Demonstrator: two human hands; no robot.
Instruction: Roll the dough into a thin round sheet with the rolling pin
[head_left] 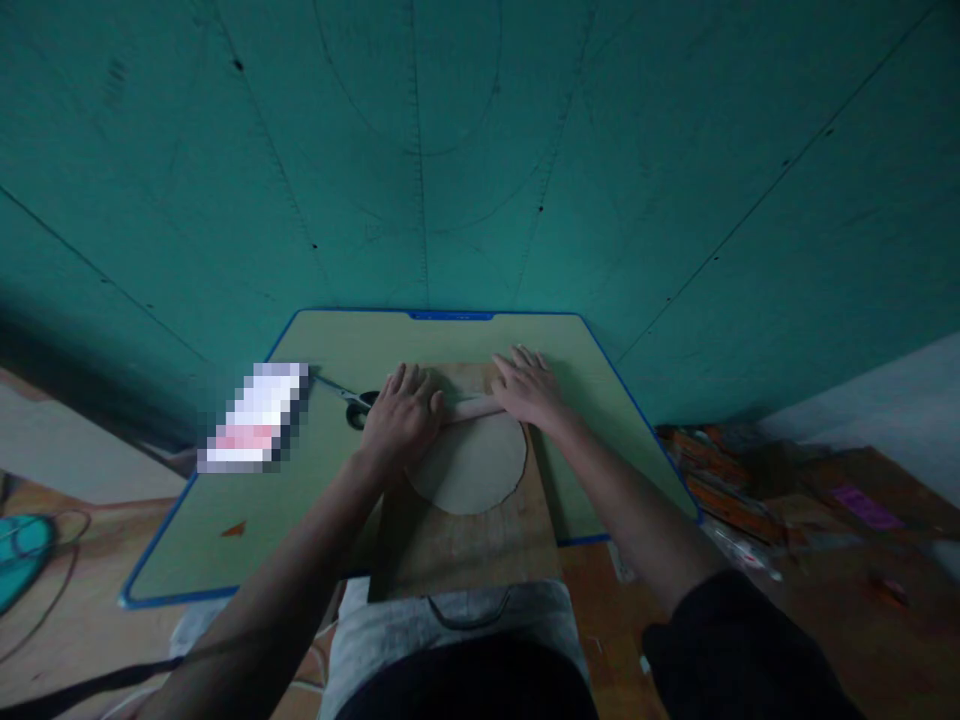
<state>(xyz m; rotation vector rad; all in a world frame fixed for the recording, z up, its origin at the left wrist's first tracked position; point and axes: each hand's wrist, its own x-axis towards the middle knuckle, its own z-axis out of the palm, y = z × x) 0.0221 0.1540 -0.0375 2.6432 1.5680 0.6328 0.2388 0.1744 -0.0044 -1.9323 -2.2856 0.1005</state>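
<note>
A pale rolling pin lies crosswise over the far part of a flat round sheet of dough. Under the dough is a wooden board. My left hand rests palm down on the pin's left end, fingers stretched forward and thumb inward. On the right end lies my right hand, also palm down, with its fingers spread out flat. Both ends of the pin are hidden beneath my hands. Just left of my left hand are black-handled scissors, partly covered by it.
The board sits on a pale, blue-edged table against a green wall. A pixelated white and pink item lies at the left, near a small orange-brown triangular piece. Clutter fills the floor at right.
</note>
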